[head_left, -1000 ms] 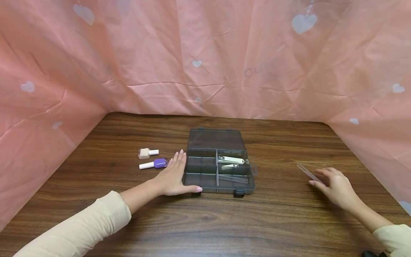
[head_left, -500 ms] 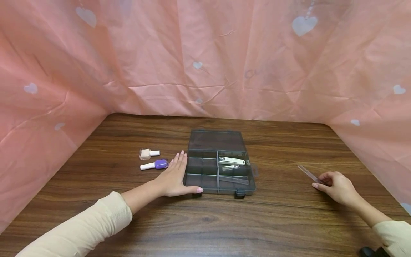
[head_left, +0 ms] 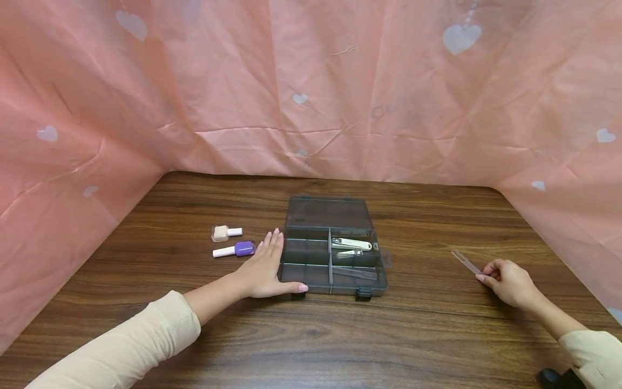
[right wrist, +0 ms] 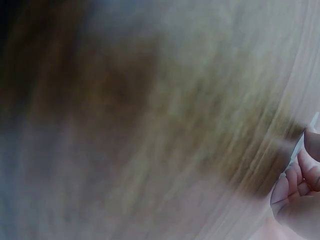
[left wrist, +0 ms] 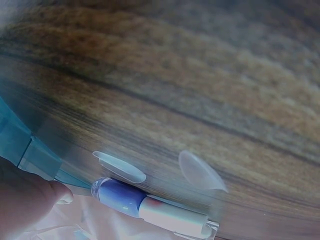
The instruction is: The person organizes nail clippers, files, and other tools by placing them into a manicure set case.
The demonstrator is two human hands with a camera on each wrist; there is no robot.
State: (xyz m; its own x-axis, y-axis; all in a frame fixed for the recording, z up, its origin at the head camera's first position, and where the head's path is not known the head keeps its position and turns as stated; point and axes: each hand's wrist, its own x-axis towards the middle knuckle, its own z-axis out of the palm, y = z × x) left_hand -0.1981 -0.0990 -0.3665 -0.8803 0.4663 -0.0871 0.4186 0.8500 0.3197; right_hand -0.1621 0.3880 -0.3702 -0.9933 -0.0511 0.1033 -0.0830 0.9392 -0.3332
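Observation:
A smoky-grey compartment box (head_left: 306, 273) lies with its lid (head_left: 328, 212) folded back. My left hand (head_left: 262, 268) rests flat along its left side, fingers straight and thumb at the front edge. On the right, my right hand (head_left: 510, 282) pinches one end of a thin clear plastic strip (head_left: 465, 261) between thumb and fingers. The right wrist view catches that strip (right wrist: 298, 147) edge-on. Inside the box's right half lie a large nail clipper (head_left: 351, 244), a small nail clipper (head_left: 350, 253) and a clear flat strip (head_left: 355, 273).
Left of the box lie a purple nail polish bottle (head_left: 244, 248) and a cream one (head_left: 220, 233), both with white caps. A pink curtain (head_left: 340, 81) with hearts surrounds the wooden table (head_left: 311, 346). A black object (head_left: 551, 377) shows by the right sleeve.
My right hand has closed its fingers on the strip's near end and shifted slightly. My left hand stays against the box.

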